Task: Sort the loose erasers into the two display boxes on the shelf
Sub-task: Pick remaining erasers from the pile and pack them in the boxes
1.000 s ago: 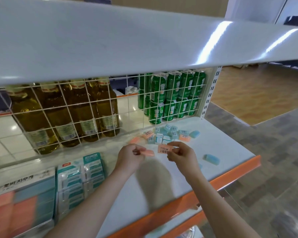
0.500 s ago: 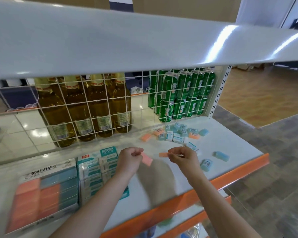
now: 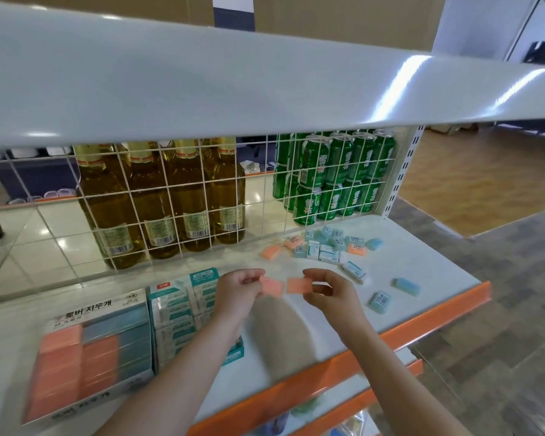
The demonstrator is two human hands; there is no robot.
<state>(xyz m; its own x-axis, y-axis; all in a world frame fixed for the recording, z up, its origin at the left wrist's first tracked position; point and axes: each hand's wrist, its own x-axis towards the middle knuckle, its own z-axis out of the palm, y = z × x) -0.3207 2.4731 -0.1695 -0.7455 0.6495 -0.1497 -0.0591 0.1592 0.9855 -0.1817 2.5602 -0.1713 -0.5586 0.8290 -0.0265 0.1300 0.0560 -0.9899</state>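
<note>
Orange and flat, a small rectangular eraser (image 3: 272, 287) sits pinched in the fingers of the left hand (image 3: 237, 294), while the right hand (image 3: 329, 294) pinches a second orange eraser (image 3: 298, 285) by its edge; the two slabs hang close together above the smooth white shelf (image 3: 422, 265). Left of the hands stand two cardboard display boxes: the near one (image 3: 88, 357) packed with orange and grey-blue blocks in rows, the teal one (image 3: 183, 309) beside it filled with paper-sleeved erasers. Right of the hands and toward the wire grid (image 3: 265, 190) lies a heap of loose erasers (image 3: 324, 247), mostly pale blue with a few orange, some wrapped in printed sleeves. Three more pale blue ones (image 3: 379, 302) lie apart nearer the shelf's orange front edge. Behind the grid stand glass bottles (image 3: 158, 196) of amber liquid and stacked green cans (image 3: 334, 180).
</note>
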